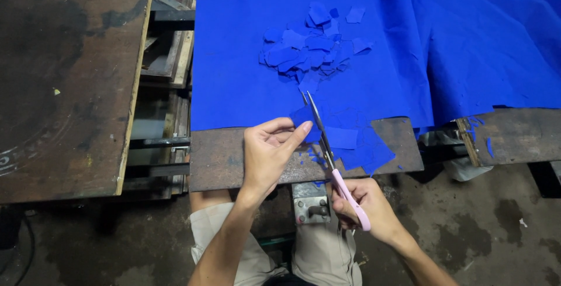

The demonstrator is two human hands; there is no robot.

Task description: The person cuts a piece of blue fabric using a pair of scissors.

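- Two hands at near edge of metal bench (234,157): left hand (266,157) pinches small blue fabric piece (304,116) between fingertips; right hand (365,207) is closed round pink handles of scissors (327,148).
- Blades parted, straddling the piece's right edge.
- Judgement: hold the piece taut, fingertips well left of blades, feed fabric deep into the blades' crotch for a clean cut.
- Count: one scissors, one heap of cut scraps (312,43) farther back, too many scraps to count; large blue fabric sheet (234,58) beneath, more draped right.

2 hands (266,151), 1 scissors (336,163), 1 scrap pile (312,46), 2 tables (64,81)
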